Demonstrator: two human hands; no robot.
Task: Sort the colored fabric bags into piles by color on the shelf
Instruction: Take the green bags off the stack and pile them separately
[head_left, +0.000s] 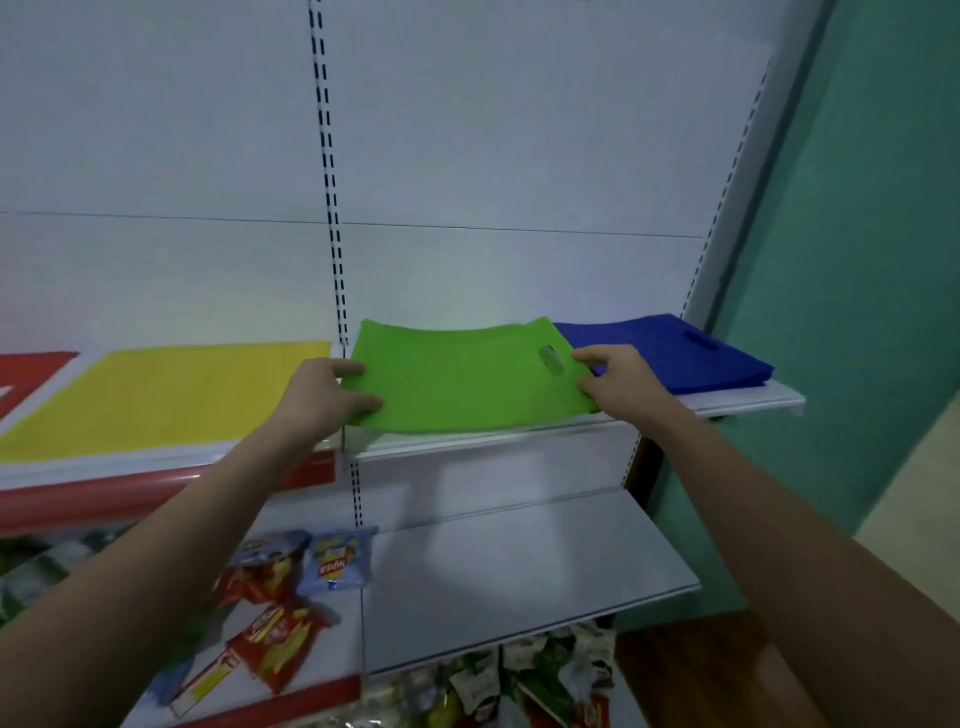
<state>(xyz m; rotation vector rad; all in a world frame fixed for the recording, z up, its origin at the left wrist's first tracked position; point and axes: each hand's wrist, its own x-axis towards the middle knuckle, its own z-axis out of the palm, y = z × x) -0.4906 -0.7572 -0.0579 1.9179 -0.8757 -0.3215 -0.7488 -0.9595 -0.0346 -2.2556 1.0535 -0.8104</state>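
At mid-frame, the left hand (332, 389) and right hand (610, 376) are gripping opposite edges of a green bag (467, 379) over the shelf (748, 402). Blue bags (670, 351) are lying right of it, a yellow pile (171, 389) left.

I see the upper shelf (737, 402) carrying a green bag pile (467, 382), blue pile (670, 351) just right, yellow pile (171, 392) left.

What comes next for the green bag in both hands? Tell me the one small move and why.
Probably lower the green bag flat onto the shelf and let go. The left hand and right hand pinch its two ends, it sags in the middle, and it sits between the yellow pile and the blue pile, where a green pile fits.
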